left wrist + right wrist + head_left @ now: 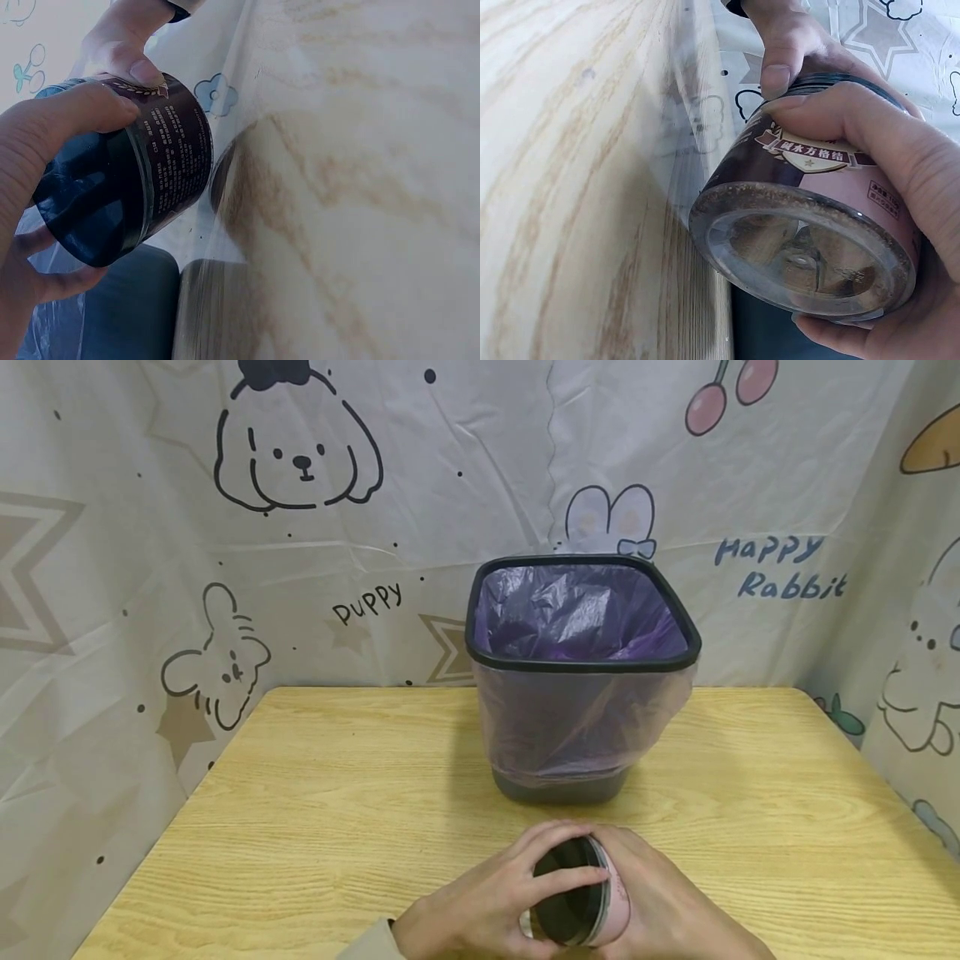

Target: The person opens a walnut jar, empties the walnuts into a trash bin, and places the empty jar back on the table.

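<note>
A clear jar (802, 161) with a pink and dark brown label is held tilted on its side, low in the head view. Brown crumbs or residue show through its see-through base (802, 259). My left hand (483, 893) grips the black lid (573, 914), its fingers spread over the top and round the edge. From the other side my right hand (660, 893) is wrapped round the jar's labelled body. In the left wrist view, small print covers the label (176, 150) just below the lid. Whether the jar touches the tabletop cannot be told.
Beyond the hands stands a dark bin (558, 789) lined with a purple plastic bag (585, 610), its black rim (581, 665) facing up. The light wooden table (322, 777) carries it. A printed cloth (420, 460) hangs behind and along the sides.
</note>
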Tool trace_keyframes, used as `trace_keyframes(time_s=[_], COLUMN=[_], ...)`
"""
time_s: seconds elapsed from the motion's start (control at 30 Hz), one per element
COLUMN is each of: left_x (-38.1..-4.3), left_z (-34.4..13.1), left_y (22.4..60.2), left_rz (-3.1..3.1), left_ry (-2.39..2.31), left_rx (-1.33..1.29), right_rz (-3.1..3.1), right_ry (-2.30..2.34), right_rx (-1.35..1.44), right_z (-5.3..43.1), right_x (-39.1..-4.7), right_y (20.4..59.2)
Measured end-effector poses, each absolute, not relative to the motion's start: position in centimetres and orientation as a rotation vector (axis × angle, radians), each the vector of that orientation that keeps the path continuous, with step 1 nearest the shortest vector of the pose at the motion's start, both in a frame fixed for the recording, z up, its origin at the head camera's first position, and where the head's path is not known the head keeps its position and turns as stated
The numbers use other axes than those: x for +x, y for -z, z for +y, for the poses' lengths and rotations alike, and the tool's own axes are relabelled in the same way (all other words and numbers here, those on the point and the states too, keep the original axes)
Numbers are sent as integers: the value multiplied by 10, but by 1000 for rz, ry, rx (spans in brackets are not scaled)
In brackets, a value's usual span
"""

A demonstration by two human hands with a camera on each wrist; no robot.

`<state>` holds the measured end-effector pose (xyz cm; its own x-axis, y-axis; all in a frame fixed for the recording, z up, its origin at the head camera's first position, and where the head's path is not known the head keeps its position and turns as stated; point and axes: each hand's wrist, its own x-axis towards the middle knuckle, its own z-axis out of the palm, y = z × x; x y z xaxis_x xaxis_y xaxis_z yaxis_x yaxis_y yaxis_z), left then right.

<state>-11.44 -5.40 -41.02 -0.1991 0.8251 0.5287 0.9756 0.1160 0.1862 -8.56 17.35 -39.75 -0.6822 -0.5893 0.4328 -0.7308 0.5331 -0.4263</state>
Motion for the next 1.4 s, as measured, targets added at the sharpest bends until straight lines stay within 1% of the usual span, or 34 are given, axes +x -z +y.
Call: trace_keyframes(time_s=[0.13, 0.37, 0.57, 1.13, 1.4], left_x=[-115, -114, -114, -112, -113], left_z=[-54, -52, -54, -54, -54], left_y=[411, 411, 411, 409, 411], left_rz=[-2107, -2090, -2130, -2152, -2187], left_ry=[740, 739, 727, 778, 774], left_rx=[-1764, -1738, -1753, -1717, -1748], right_rz=[-2530, -2535, -2535, -2525, -2475], right_ry=[-870, -855, -891, -873, -909], right_rx=[1140, 1058, 1113, 1118, 1146], right_z=[174, 172, 173, 171, 170], right_x=[-88, -83, -86, -86, -88], right_y=[397, 399, 398, 397, 397])
